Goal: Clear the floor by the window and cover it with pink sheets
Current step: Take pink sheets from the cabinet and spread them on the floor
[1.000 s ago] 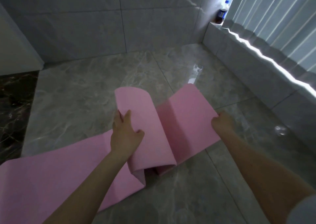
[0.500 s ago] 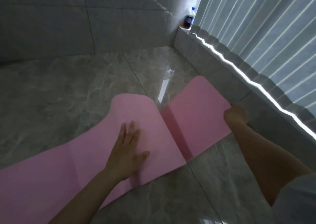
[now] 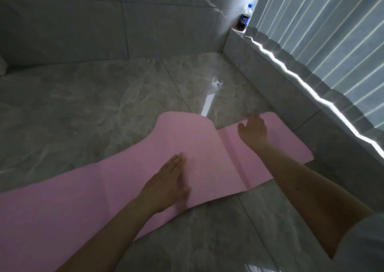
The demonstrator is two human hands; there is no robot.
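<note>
A long pink sheet [image 3: 116, 190] lies across the grey marble floor [image 3: 87, 113], running from the lower left toward the window ledge. Its far fold still humps up a little near the middle. My left hand [image 3: 166, 184] presses flat on the sheet with straight fingers. My right hand [image 3: 252, 129] is spread open over the sheet's far right panel; whether it touches the sheet I cannot tell.
A tiled window ledge [image 3: 276, 80] runs along the right, with vertical blinds [image 3: 324, 34] above it. A cola bottle [image 3: 245, 19] with a blue cap stands at the ledge's far corner. A tiled wall closes off the back.
My right hand let go of the sheet's right edge and moved left over the panel, fingers spread. The raised fold has flattened further under my left hand.
</note>
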